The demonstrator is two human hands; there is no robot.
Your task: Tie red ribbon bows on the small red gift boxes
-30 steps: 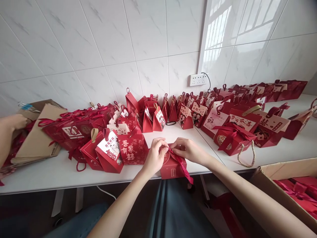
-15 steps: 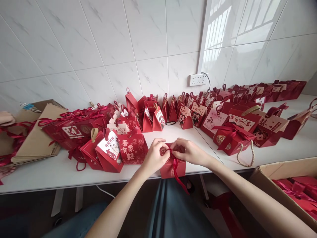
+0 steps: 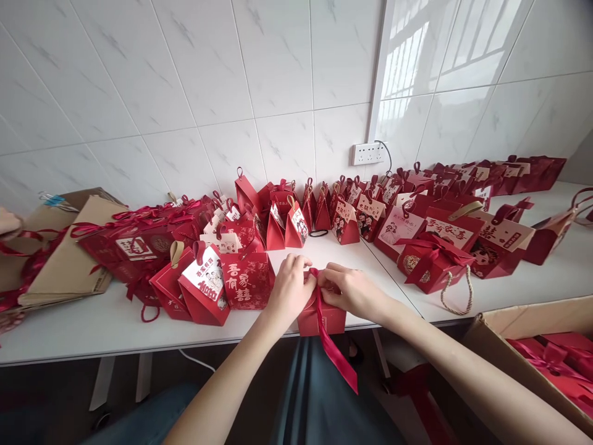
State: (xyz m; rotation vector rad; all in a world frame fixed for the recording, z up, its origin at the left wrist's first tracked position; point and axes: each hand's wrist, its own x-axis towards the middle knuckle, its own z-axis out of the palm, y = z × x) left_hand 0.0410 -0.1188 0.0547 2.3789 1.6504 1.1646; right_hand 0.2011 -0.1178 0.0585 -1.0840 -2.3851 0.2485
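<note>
A small red gift box (image 3: 331, 321) stands at the table's front edge, in the middle. Over its top, my left hand (image 3: 291, 287) pinches the red ribbon from the left side. My right hand (image 3: 349, 289) is closed on the ribbon from the right, its fingertips close to those of the left. One long tail of the red ribbon (image 3: 341, 361) hangs down over the box front and past the table edge. The knot area is mostly hidden by my fingers.
Many red gift boxes (image 3: 248, 281) line the white table (image 3: 92, 330) at left, back and right. A cardboard carton (image 3: 491, 330) holds red boxes at lower right. Brown cardboard (image 3: 74, 259) and another person's hand (image 3: 8, 222) are at far left.
The ribbon tail now hangs longer and wider over the box front. Both hands have shifted slightly at the ribbon, and the fingers of my right hand have curled in more.
</note>
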